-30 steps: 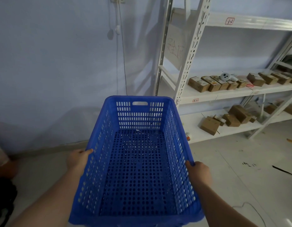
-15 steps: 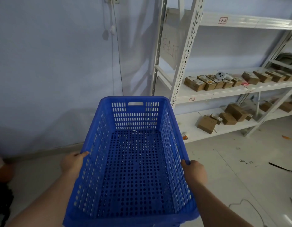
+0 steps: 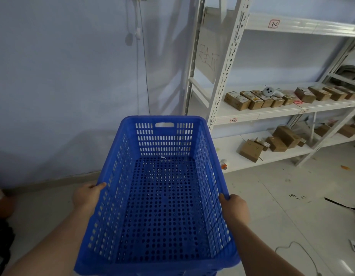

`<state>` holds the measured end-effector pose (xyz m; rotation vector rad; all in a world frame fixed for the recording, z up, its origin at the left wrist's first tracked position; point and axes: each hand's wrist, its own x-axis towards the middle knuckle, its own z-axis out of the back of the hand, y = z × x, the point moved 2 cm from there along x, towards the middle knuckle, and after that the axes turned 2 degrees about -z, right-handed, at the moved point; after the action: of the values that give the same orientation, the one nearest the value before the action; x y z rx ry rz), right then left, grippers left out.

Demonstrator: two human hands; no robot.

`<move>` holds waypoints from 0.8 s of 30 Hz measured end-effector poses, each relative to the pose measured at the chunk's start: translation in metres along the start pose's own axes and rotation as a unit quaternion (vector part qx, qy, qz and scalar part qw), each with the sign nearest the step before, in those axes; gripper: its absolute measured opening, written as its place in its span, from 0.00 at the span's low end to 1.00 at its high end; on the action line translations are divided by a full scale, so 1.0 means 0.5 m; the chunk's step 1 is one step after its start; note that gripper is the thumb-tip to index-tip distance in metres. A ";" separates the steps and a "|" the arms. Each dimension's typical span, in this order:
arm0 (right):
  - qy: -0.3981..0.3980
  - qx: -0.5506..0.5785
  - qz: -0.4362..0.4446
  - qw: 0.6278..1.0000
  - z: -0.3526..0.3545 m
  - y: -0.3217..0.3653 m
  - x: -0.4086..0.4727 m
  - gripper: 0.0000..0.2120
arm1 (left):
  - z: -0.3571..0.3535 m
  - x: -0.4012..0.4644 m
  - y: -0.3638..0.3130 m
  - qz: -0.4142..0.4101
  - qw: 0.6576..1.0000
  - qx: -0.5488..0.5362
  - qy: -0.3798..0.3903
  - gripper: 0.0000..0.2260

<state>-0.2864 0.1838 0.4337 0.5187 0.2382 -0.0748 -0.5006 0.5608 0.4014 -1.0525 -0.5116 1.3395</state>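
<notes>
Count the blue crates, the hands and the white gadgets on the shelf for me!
Crate: 1
Hands: 2, the left hand and the right hand, both gripping the crate's rim
Gadget: 1, lying on the boxes
Total: 4

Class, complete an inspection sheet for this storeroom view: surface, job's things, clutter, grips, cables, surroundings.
Surface: pale floor, scuffed with dark marks.
Job's things: blue crate, held up, only a pale scrap inside.
Clutter: orange scrap on the floor.
Grips: left grip holds the crate's left rim; right grip holds the right rim.
Cables: cord hangs down the wall; thin wire lies on the floor.
Surroundings: white rack with brown boxes.
</notes>
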 end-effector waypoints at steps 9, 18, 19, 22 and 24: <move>-0.008 0.008 -0.012 1.000 -0.007 0.002 -0.001 0.17 | -0.003 0.010 0.006 0.002 1.000 0.015 0.010 0.11; -0.002 0.024 -0.006 1.000 -0.010 0.000 0.002 0.16 | -0.003 0.015 0.003 -0.020 0.998 0.046 0.040 0.13; 0.000 0.024 -0.006 1.000 -0.009 0.001 0.001 0.16 | -0.001 0.013 0.002 -0.024 0.997 0.056 0.042 0.14; 0.007 0.034 -0.003 0.999 -0.008 -0.001 0.005 0.16 | 0.002 0.012 0.000 -0.033 0.995 0.077 0.053 0.15; 0.012 0.043 0.000 0.999 -0.006 -0.001 0.005 0.16 | 0.005 0.005 -0.004 -0.035 0.993 0.095 0.058 0.16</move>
<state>-0.2847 0.1848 0.4304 0.6054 0.2592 -0.0794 -0.5012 0.5642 0.4039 -0.9394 -0.3245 1.2318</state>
